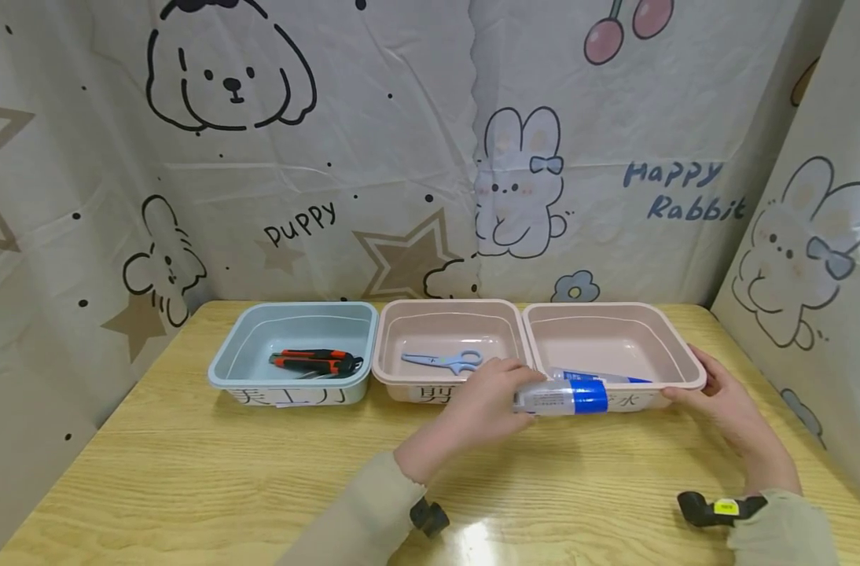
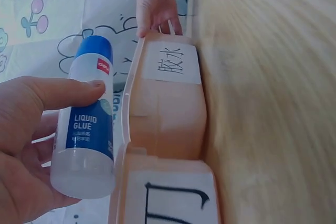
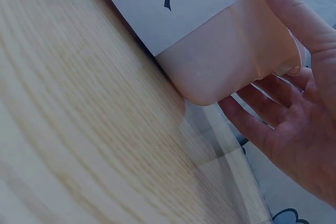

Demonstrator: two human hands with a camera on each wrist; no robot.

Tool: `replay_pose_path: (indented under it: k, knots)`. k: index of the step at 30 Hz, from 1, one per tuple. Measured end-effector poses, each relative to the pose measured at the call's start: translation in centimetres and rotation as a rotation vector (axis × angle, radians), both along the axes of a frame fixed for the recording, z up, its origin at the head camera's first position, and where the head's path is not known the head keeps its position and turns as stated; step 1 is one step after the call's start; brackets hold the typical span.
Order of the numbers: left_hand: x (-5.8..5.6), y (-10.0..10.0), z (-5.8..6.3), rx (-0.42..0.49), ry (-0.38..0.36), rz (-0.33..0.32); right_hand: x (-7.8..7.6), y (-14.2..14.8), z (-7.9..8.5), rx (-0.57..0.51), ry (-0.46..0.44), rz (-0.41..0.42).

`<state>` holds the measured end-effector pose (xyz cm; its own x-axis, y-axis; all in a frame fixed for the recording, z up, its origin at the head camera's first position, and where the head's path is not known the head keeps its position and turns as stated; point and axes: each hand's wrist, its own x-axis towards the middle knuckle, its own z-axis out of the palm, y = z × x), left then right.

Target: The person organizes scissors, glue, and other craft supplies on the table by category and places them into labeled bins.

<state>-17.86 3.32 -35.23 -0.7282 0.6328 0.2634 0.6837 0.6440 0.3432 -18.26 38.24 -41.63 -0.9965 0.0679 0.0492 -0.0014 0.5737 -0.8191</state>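
Note:
My left hand (image 1: 488, 402) grips a clear liquid glue bottle (image 1: 560, 397) with a blue cap, its thumb across the bottle in the left wrist view. The bottle lies sideways in front of the right pink bin's (image 1: 607, 338) front rim. My right hand (image 1: 730, 413) holds that bin's right front corner, thumb at the rim and fingers against the side wall (image 3: 247, 77). Inside this bin lies another clear and blue item (image 1: 607, 377), partly hidden by the rim and bottle. A paper label (image 2: 173, 61) is on the bin's front.
Left of it stands a middle pink bin (image 1: 451, 322) with blue scissors (image 1: 444, 361). Farther left, a light blue bin (image 1: 303, 321) contains red-and-black utility knives (image 1: 313, 362). All three stand in a row along the wooden table's (image 1: 246, 472) back, before a printed curtain (image 1: 402, 94).

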Motion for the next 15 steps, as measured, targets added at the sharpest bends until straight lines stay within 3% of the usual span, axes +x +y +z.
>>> replay_pose_path:
  k: [6, 15]
  knots:
    - [-1.1, 2.2, 0.7, 0.064, -0.02, 0.004, 0.0, 0.1, 0.0, 0.024, -0.019, -0.011]
    - [-3.0, 4.9, 2.0, 0.107, -0.049, -0.017, 0.1, 0.2, 0.0, -0.001, 0.02, 0.017]
